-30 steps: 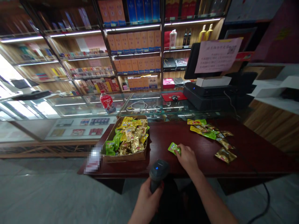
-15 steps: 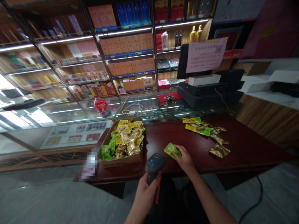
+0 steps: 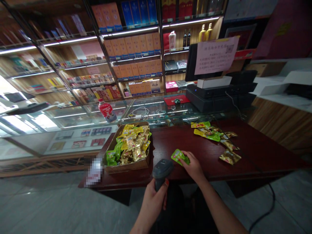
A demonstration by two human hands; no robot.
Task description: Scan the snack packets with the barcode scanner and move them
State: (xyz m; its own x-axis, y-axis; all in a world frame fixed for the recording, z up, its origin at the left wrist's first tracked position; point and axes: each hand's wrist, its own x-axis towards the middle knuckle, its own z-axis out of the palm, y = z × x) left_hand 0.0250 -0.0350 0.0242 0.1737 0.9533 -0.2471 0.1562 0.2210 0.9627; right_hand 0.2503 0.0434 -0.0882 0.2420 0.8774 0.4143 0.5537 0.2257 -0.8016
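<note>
My left hand is wrapped round the handle of a dark grey barcode scanner, its head tilted up over the table's front edge. Just to the right, my right hand pinches a small green snack packet by its right end, low over the brown table. Left of the scanner stands an open cardboard box heaped with gold, yellow and green packets. Beyond my right hand lies a loose group of similar packets, with a gold packet nearest me.
Behind the table runs a glass display counter bearing a red-labelled bottle, a white cable and a mouse on a red mat. A monitor with a paper sign stands at the back right. Shelves of boxes line the wall.
The blue light on the scanner's head has gone out. Both hands keep nearly the same place; the whole view has shifted very slightly.
</note>
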